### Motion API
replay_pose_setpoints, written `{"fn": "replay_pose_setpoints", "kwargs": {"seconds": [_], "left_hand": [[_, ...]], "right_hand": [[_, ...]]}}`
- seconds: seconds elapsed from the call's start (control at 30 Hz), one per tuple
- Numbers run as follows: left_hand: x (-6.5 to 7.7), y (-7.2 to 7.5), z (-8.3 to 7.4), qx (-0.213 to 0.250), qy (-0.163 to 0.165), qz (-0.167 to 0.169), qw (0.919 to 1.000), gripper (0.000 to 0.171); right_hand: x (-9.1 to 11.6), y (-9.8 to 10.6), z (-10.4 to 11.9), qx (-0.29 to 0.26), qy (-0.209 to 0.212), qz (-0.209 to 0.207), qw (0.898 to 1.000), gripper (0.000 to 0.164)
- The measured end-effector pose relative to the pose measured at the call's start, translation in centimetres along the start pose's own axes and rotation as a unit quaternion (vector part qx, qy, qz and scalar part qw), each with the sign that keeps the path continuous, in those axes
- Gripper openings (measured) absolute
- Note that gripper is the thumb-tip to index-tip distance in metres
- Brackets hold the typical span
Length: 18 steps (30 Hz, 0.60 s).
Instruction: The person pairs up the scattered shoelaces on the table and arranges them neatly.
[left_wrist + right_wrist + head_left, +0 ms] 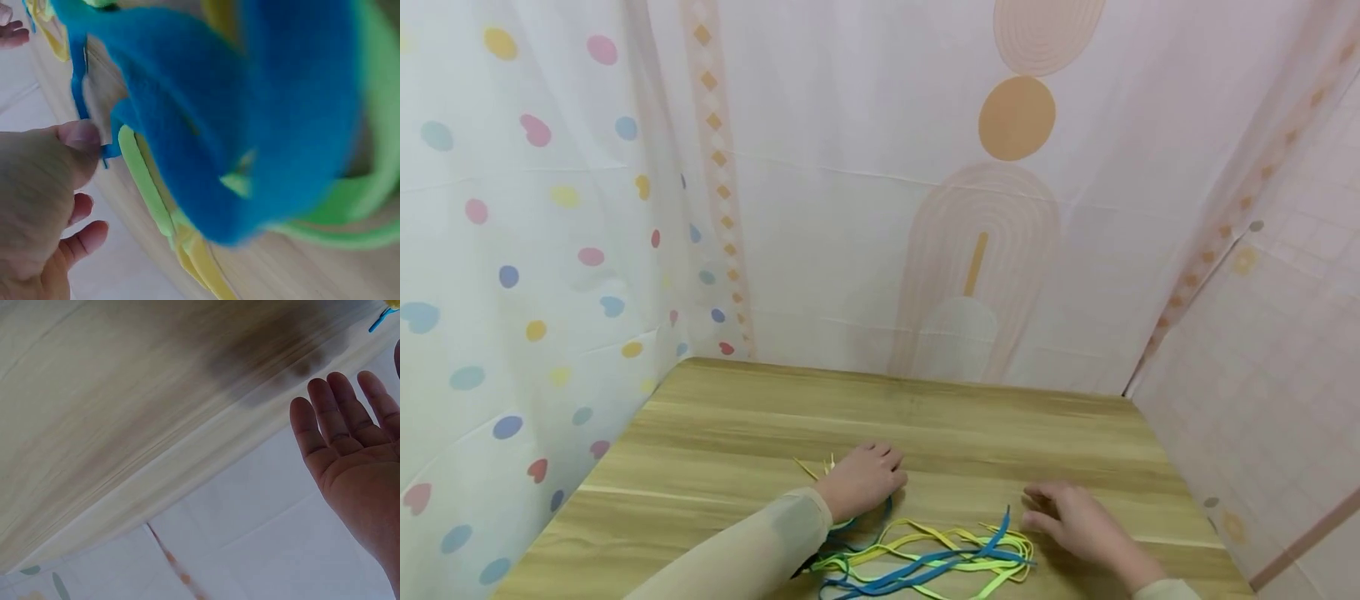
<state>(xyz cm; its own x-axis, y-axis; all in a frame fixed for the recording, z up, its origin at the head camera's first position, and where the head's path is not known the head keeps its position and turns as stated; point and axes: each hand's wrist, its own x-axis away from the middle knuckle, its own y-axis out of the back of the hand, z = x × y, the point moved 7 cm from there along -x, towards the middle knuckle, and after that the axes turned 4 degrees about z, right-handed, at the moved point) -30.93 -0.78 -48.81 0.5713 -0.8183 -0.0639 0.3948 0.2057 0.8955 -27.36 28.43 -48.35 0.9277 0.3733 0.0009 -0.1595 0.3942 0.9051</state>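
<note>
Flat shoelaces in blue [917,571], yellow [925,528] and lime green [985,565] lie in a loose tangle at the front of the wooden table. My left hand [861,483] is over the left end of the tangle, its thumb and forefinger pinching a blue shoelace [115,132] in the left wrist view. Wide blue loops hang close to that camera and hide part of the laces behind. Right of the tangle, my right hand [1078,525] holds nothing. Its fingers [344,419] are extended and slightly apart in the right wrist view.
The wood-grain table [895,408] stands against a pale patterned curtain [820,250] at the back. A curtain with coloured dots [565,283] hangs along the left, and another pale curtain [1270,375] borders the right side.
</note>
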Motion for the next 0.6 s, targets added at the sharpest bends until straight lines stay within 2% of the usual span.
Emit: {"fn": "replay_pose_setpoints", "kwargs": {"seconds": [0.1, 0.17, 0.23, 0.33, 0.37, 0.53, 0.6], "left_hand": [[0.8, 0.0, 1.3, 0.060, 0.027, -0.013, 0.9978, 0.010], [1.7, 0.1, 2.6, 0.117, 0.054, -0.020, 0.9915, 0.013], [2.7, 0.2, 4.3, 0.185, 0.091, -0.020, 0.9784, 0.011], [4.7, -0.2, 6.7, 0.272, 0.150, -0.006, 0.9506, 0.010], [5.5, -0.4, 7.5, 0.288, 0.171, -0.001, 0.9424, 0.011], [9.1, -1.1, 11.0, 0.282, 0.228, 0.001, 0.9319, 0.016], [10.8, -1.4, 12.5, 0.311, 0.268, -0.003, 0.9120, 0.019]], "right_hand": [[-0.1, 0.0, -0.1, -0.005, -0.008, 0.006, 1.000, 0.046], [-0.1, 0.0, -0.1, -0.006, -0.014, 0.008, 1.000, 0.047], [-0.1, 0.0, -0.2, -0.006, -0.017, 0.007, 1.000, 0.047], [-0.2, 0.0, -0.2, 0.000, -0.015, 0.004, 1.000, 0.046], [-0.3, 0.0, -0.2, 0.001, -0.015, 0.003, 1.000, 0.046], [-0.2, 0.0, -0.3, -0.001, -0.017, 0.004, 1.000, 0.047], [-0.2, -0.1, -0.4, -0.003, -0.019, 0.007, 1.000, 0.048]]}}
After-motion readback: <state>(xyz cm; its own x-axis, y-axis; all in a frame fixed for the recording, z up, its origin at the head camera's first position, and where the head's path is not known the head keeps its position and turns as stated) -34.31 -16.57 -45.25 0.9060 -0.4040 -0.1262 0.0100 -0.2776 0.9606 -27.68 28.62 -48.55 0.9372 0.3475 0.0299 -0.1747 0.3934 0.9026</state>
